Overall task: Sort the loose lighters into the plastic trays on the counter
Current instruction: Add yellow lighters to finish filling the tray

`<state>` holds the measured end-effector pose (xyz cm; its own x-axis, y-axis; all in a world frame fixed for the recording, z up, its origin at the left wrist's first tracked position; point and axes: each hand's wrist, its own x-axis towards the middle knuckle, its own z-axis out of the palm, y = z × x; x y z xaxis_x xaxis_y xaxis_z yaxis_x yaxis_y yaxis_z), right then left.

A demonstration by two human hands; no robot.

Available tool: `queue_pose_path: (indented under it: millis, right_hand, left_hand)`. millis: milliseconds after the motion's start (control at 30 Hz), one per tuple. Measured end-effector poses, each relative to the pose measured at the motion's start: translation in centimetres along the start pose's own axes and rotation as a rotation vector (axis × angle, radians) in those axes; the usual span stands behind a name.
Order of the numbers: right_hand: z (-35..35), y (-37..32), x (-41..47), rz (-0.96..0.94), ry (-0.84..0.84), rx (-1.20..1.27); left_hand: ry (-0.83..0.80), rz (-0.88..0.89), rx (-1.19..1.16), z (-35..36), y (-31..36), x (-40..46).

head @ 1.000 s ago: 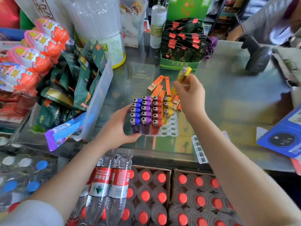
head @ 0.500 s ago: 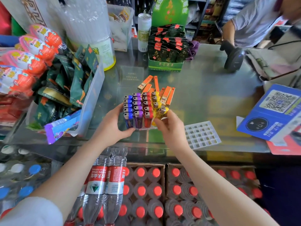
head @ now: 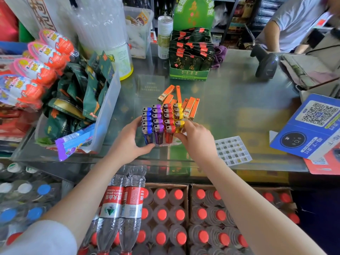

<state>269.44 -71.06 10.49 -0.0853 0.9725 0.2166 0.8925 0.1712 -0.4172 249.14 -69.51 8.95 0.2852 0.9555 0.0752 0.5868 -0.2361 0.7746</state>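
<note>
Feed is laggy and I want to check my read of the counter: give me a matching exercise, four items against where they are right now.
Items:
1. blue lighters
2. yellow lighters
3. orange lighters
4. empty tray

Places:
A. loose on the glass behind the filled tray
B. leftmost column of the filled tray, by the left hand
C. on the counter to the right of the right hand
D. rightmost column of the filled tray

Pairs: 1-B, 2-D, 3-A, 4-C

Filled tray [head: 161,144] left of empty tray [head: 232,150]; loose lighters [head: 190,107] behind.
</note>
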Motion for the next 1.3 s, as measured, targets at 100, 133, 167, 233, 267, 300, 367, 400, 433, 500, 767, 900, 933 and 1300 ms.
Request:
queue_pose_path:
  millis: [100,133,167,233,267,300,367,400,433,500,767,900,933,1300]
  right_hand:
    - [-0.4,0.1,0.3,-0.011,0.001,-0.115]
    - [-0.4,0.2,0.4,-0.011,-0.003,-0.102]
    - [-0.4,0.3,0.4,-0.010,-0.007,-0.073]
    - [-0.3,0.6,0.6,-0.016,-0.047,0.002]
    - [-0.3,0.8,0.8,-0.021,-0.074,0.052]
    - [-0.3,1.1,0.9,-0.015,-0.100,0.117]
    - [-0.5,1.5,1.2,0.019,-0.125,0.217]
    - [-0.5,1.6,1.3,0.022,-0.124,0.221]
    - [-0.5,1.8,1.5,0.009,-0.113,0.189]
    - [-0.2,2.0,1.6,-0.059,-0.077,0.075]
    - [-0.6,2.1,2.6,-0.137,-0.261,0.258]
    - [-0.5,1.5,6.5,-0.140,-0.130,0.292]
    - [0.0,1.0,7.7,-0.194,-0.142,0.202]
    - [2.5,0.2,12.9,-0.451,-0.459,-0.222]
  left_hand:
    - [-0.003,-0.010,0.007,0.0,0.2,-0.1]
    - [-0.004,-0.012,0.005,-0.1,0.4,-0.1]
    - [-0.006,-0.016,0.006,-0.2,0.5,0.0]
    - [-0.015,-0.029,0.015,-0.3,0.8,0.2]
    - [-0.026,-0.033,0.020,-0.4,0.8,0.4]
    - [-0.038,-0.037,0.028,-0.5,0.8,0.6]
    - [-0.064,-0.063,0.054,-0.6,0.7,1.0]
    - [-0.078,-0.086,0.064,-0.7,0.8,1.1]
    - [-0.091,-0.108,0.068,-0.8,0.8,1.1]
    - [-0.102,-0.135,0.067,-0.8,0.9,1.1]
    - [0.107,-0.182,0.166,-0.9,1.2,-1.7]
    - [0.169,-0.179,0.097,-1.7,1.2,-2.8]
    - [0.179,-0.178,0.069,-1.8,1.3,-3.0]
    - [0.155,-0.234,-0.024,-1.7,0.6,-3.3]
